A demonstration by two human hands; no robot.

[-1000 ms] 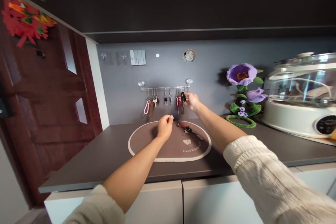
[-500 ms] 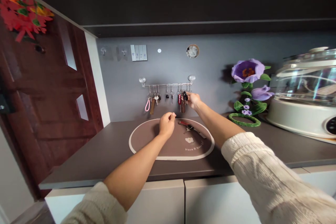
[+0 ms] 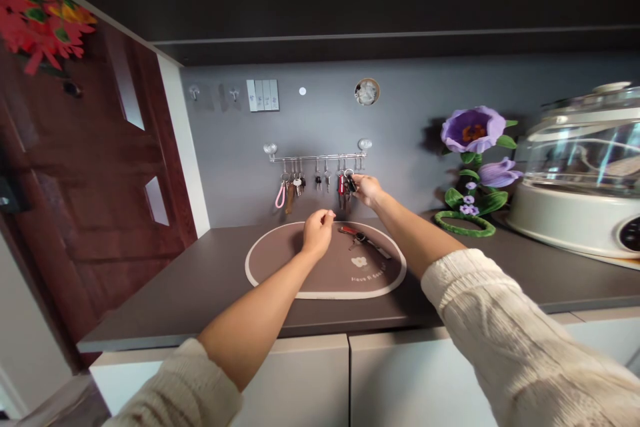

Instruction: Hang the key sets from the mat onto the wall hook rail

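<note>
My right hand (image 3: 367, 189) is closed on a bunch of dark keys (image 3: 352, 184) at the right part of a clear hook rail (image 3: 318, 158) on the wall. Whether the ring sits on a hook I cannot tell. Beside it hangs a red key holder (image 3: 341, 185). Over the brown oval mat (image 3: 280, 267) my left hand (image 3: 317, 233) is curled, fingertips pinched together; anything between them is hidden. A key bunch with a red tag and a strap (image 3: 361, 238) lies on the mat. Farther left on the rail hang a pink loop (image 3: 280, 195), a brown fob (image 3: 289, 199) and several keys (image 3: 298, 183).
A purple flower ornament (image 3: 473, 130) and a white appliance with a clear upper part (image 3: 575, 207) stand at the right. A dark shelf (image 3: 320, 0) overhangs the counter (image 3: 200, 287). The switch panel (image 3: 263, 95) and two small hooks are on the wall, left of a round hole.
The view has tilted slightly, so the scene sits a little higher. My right hand stays at the rail with the keys, which have shifted slightly. My left hand keeps its pinched pose.
</note>
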